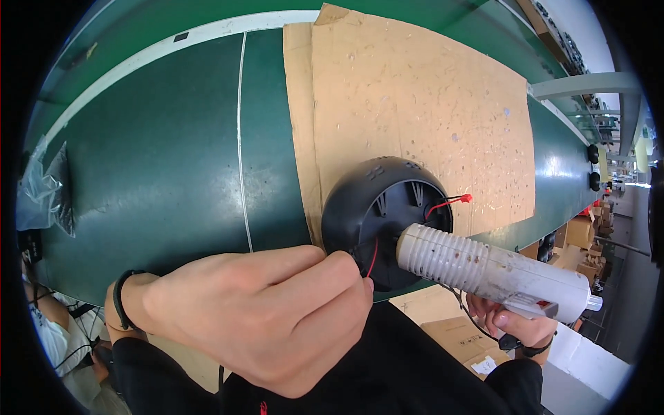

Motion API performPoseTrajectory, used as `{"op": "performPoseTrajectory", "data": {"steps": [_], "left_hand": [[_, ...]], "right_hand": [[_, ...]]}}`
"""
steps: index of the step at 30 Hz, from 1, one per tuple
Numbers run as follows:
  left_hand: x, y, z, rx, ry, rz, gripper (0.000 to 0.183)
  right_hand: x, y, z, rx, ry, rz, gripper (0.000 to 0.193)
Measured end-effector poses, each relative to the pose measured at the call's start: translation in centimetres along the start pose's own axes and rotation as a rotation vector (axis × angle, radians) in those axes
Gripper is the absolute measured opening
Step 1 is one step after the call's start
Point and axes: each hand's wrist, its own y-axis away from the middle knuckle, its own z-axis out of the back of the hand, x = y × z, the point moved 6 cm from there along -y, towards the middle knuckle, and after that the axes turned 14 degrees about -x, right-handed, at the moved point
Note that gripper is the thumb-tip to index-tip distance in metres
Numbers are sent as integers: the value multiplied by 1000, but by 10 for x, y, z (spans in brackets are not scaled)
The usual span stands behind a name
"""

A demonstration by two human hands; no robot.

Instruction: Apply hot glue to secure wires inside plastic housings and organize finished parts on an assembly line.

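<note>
A round black plastic housing point(346, 200) lies with its hollow side towards me at the cardboard's near edge. My left hand point(277, 311) is closed at its lower left, fingertips pinched at a thin red wire point(374, 259) that runs inside the housing. What the fingertips grip is partly hidden by the hand. My right hand point(512, 321) is wrapped around the handle of a white hot glue gun point(498, 273) with a ribbed translucent front. The gun's nozzle points left into the housing, and a clear glue stick point(593, 302) pokes from its back. A red connector point(466, 198) on a short lead rests over the housing's right rim.
Worn cardboard sheets point(415, 104) cover part of the green table point(173, 152). Clear plastic bags point(48, 187) lie at the far left. Below the table edge is a cardboard box point(460, 339). A cable point(463, 304) hangs by the glue gun. Another person point(62, 325) sits at lower left.
</note>
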Motion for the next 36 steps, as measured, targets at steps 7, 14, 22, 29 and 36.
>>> {"op": "performPoseTrajectory", "data": {"steps": [7,14,22,29,36], "left_hand": [[0,2,0,20,10,9,23],[-2,0,-1,54,17,25,23],[-2,0,1,64,41,32,23],[17,0,3,-55,70,178,22],[63,1,-4,-246,415,695,16]], "right_hand": [[-4,1,0,-18,-35,0,63],[6,-7,-7,6,160,191,53],[0,-5,11,33,180,244,53],[9,-6,6,77,352,166,54],[5,2,6,-70,286,178,71]]}}
